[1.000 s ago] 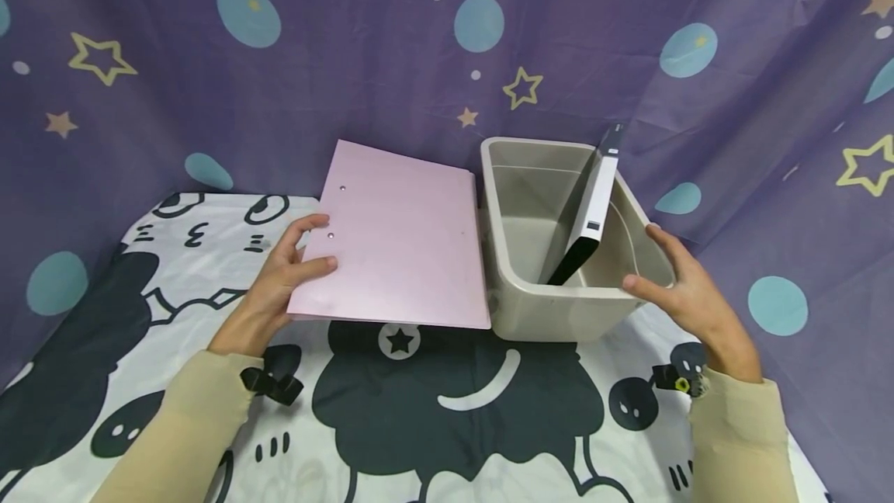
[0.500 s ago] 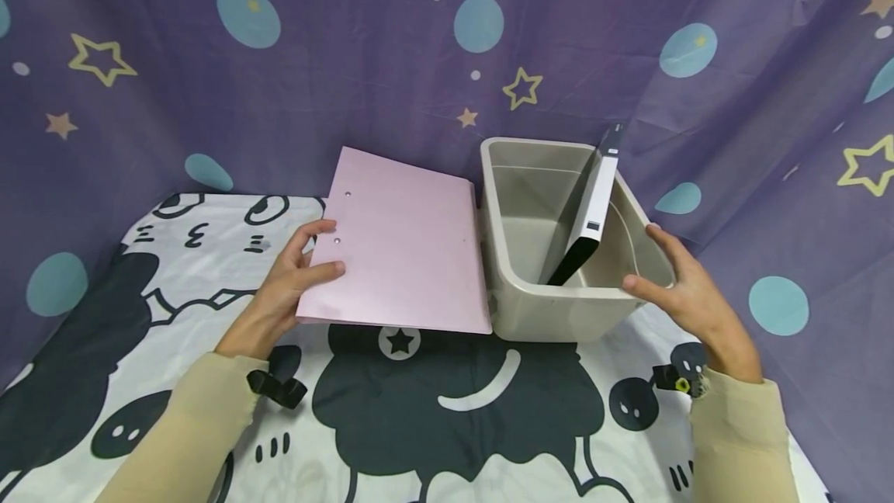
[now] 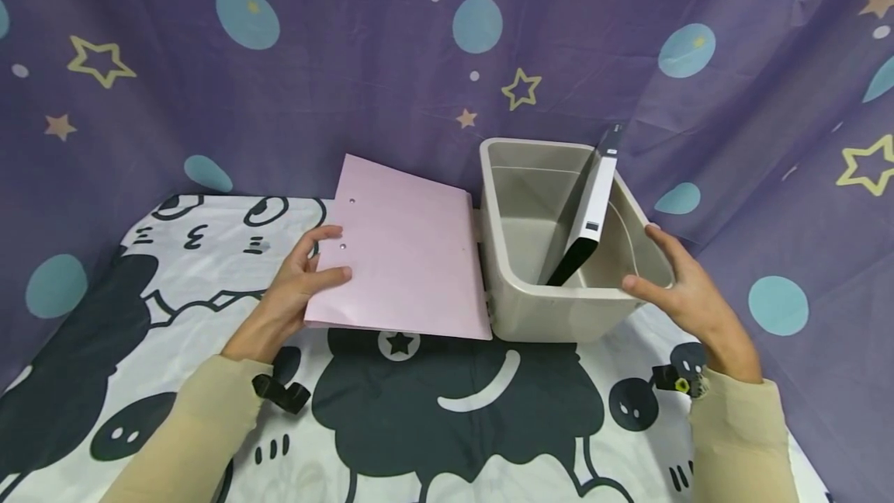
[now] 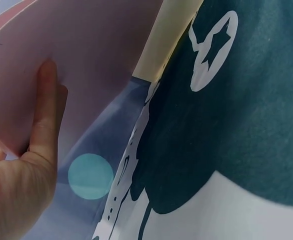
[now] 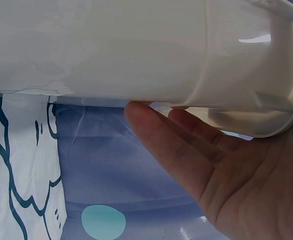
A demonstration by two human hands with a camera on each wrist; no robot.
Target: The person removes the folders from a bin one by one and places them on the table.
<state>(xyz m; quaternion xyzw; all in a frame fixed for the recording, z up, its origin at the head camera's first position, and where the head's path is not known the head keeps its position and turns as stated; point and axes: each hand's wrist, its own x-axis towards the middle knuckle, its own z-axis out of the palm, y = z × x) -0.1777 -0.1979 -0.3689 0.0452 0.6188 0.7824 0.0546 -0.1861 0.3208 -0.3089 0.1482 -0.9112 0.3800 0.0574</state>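
A pink folder (image 3: 408,254) with two small metal rivets lies left of a beige plastic bin (image 3: 552,320), its right edge by the bin's wall. My left hand (image 3: 293,282) grips the folder by its left edge, thumb on the upper face. In the left wrist view the folder (image 4: 81,45) looks bent near the hand (image 4: 21,185). Inside the bin leans a slim white-and-black binder (image 3: 594,196), tilted, its top end above the rim. My right hand (image 3: 687,301) holds the bin's front right corner. The right wrist view shows its fingers (image 5: 161,145) against the bin's outside (image 5: 111,55).
A white cloth (image 3: 293,441) with dark sheep-like prints covers the table. Behind it hangs a purple curtain (image 3: 363,84) with stars and blue spots, close to the bin's back.
My left hand and the folder's left side have shifted a little right and toward me, and the folder's far edge sits lower. The right hand, bin and binder have stayed still.
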